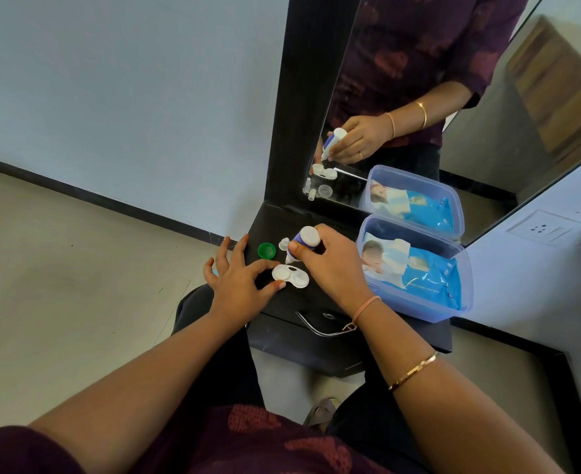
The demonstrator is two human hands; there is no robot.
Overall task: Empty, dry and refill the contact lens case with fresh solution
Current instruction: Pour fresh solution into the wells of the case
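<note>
A white contact lens case (pixel 291 275) with two round wells lies open on the black dresser top (pixel 316 302). My right hand (pixel 333 265) grips a small white and purple solution bottle (pixel 301 242), tipped nozzle down right over the case's left well. My left hand (pixel 238 278) has its fingers spread, with the thumb and forefinger tips touching the case's left side. A green cap (pixel 266 250) and a small white cap (pixel 284 243) lie on the top just behind the case.
A clear blue plastic box (pixel 415 271) holding a pack of wipes stands at the right of the dresser top. A black-framed mirror (pixel 419 97) rises behind. A drawer handle (pixel 316 328) is below the front edge. The floor lies to the left.
</note>
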